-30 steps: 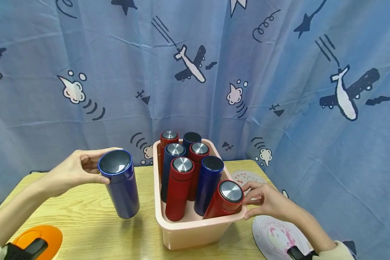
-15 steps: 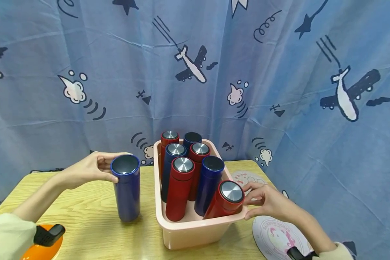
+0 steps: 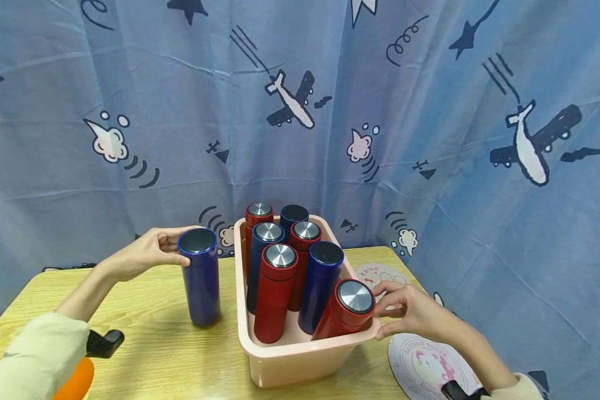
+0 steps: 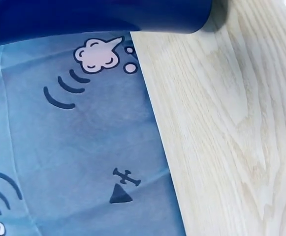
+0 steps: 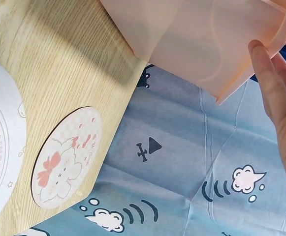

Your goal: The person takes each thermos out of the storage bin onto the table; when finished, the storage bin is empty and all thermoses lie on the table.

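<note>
A dark blue thermos (image 3: 201, 289) with a glossy black lid stands upright left of the bin, its top pinched between the thumb and fingers of my left hand (image 3: 142, 256). Its side fills the upper part of the left wrist view. My right hand (image 3: 414, 312) grips the near right corner of the pale pink bin (image 3: 300, 366), thumb outside and fingers over the rim. Several red and blue thermoses stand in the bin. At the corner by my right fingers, a red thermos (image 3: 341, 319) leans toward the right; its base is hidden by the bin wall.
The wooden table (image 3: 145, 300) backs onto a blue patterned curtain (image 3: 190, 122). Right of the bin lie two round printed mats, the larger mat (image 3: 430, 364) nearer and the smaller mat (image 5: 66, 157) farther back. An orange object (image 3: 77, 380) shows beneath my left sleeve.
My left hand has carried the blue thermos rightward toward the bin, and it has gone from tilted to upright. My right hand stays at the bin's corner.
</note>
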Motion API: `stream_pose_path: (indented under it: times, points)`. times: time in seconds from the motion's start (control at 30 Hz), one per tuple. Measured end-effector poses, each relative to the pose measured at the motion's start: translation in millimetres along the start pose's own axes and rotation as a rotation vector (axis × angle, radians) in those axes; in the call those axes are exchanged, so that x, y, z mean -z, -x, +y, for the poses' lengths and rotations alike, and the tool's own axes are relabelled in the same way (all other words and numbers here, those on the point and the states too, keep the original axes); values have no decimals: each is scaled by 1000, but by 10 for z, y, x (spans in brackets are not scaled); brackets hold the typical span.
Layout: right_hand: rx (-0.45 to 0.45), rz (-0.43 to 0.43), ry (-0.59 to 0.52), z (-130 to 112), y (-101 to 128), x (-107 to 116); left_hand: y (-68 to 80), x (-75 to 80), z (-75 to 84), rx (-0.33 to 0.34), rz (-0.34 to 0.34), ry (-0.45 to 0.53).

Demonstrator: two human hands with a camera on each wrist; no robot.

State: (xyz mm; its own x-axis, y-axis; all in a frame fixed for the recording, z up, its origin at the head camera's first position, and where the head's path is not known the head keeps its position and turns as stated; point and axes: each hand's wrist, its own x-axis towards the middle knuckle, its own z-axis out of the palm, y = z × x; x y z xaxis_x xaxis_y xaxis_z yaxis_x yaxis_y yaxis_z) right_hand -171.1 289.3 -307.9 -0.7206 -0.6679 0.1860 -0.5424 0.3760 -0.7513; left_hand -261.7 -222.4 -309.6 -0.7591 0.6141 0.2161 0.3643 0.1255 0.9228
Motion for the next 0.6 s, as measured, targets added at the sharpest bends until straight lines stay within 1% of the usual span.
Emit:
stream_pose_path:
  times: [0.23, 0.43, 0.6]
  points:
    - [-14, -6, -8, -7, 2, 3, -92, 66, -116, 31, 31, 8]
    - [5, -7, -13, 2, 1, 5, -146, 123, -210, 50, 92, -18]
    - [-2, -5, -9, -4, -8, 1, -159, 139, -266, 73, 120, -32]
